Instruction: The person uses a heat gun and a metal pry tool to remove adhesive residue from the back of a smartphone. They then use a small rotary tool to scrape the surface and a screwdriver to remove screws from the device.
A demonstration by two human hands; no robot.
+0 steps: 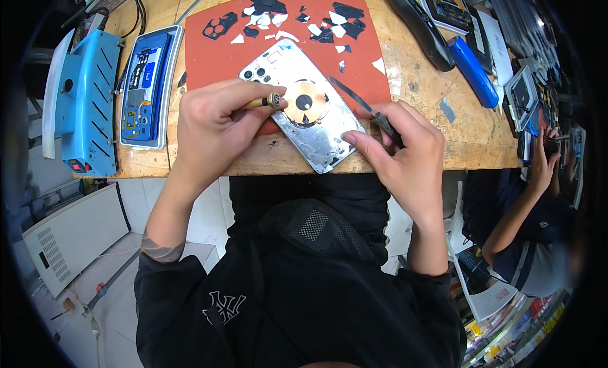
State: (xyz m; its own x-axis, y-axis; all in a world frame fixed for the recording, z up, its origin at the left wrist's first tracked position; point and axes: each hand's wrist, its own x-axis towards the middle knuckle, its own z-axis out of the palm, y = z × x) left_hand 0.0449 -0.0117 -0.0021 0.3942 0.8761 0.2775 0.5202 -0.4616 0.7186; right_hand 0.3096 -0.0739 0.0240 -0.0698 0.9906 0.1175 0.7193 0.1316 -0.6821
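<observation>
Work surface: a worn wooden desk (443,124) carrying a red rubber mat (218,51). On the mat, reaching to the desk's near edge, lies a silver phone back panel (320,137), inner side up, with a round copper-coloured coil (305,103) at its middle and camera holes at its far corner.

Our left hand (212,127) rests on the mat's near left part; its fingers (250,93) are closed around a small brass-tipped tool (271,101), whose tip touches the left rim of the coil.

Our right hand (402,153) sits at the panel's right edge. Its fingers (361,143) pinch dark metal tweezers (364,108), whose points lie over the mat just right of the coil; one fingertip presses the panel's near right side.

Black and white glass fragments (329,23) are scattered across the far part of the mat. Left of the mat lies an opened blue phone frame (147,83), beside a blue machine housing (88,102). A blue-handled tool (474,70) lies on the desk to the right. Another person's hand (544,162) shows at the far right.
</observation>
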